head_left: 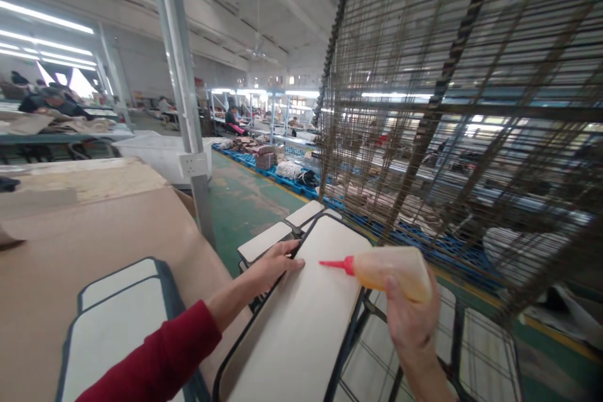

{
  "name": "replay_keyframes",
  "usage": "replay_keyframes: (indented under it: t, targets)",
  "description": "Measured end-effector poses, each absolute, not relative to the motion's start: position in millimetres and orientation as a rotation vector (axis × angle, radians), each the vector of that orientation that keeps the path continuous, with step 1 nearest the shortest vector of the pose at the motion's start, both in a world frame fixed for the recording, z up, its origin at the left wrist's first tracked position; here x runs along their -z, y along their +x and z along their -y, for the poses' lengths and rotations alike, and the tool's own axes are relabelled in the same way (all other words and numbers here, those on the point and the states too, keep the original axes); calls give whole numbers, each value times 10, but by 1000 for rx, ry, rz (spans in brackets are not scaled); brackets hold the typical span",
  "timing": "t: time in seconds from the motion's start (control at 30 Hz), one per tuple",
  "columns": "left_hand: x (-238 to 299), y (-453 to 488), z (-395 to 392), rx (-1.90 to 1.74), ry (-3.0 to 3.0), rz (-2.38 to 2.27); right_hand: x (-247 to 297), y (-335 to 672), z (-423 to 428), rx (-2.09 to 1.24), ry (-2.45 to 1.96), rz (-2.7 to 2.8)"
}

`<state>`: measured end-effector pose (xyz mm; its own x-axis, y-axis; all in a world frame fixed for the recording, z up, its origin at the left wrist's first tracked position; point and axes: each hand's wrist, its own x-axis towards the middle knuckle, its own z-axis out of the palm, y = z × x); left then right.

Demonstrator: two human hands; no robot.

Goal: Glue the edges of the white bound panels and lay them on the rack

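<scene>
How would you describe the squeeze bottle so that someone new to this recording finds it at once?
Start at the tall stack of wire racks filling the right side. Below its lower left corner, over the long white panel, the right hand grips the squeeze bottle. It alone is translucent yellowish with a red pointed nozzle, aimed left toward the left hand on the panel's edge.

no readable text, labels, brands or numbers anywhere
</scene>
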<state>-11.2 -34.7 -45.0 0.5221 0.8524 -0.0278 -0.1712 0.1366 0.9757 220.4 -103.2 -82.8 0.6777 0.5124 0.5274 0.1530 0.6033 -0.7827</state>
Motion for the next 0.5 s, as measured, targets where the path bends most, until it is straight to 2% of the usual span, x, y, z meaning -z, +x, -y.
replay_keyframes:
  t: [0.17,0.23,0.37,0.5]
  targets:
    - [550,-215,200,-857,1167,-797,1210,1809,1474,-748,-936,960]
    - [566,-246,190,-848,1156,-819,1096,1815,1447,-697,-909,891]
    - [545,-240,230,-813,1141,-783,744,2094,1102,-314,-873,773]
    - [564,-247,190,-828,1116,-810,1038,2163,1118,-351,-1016,806]
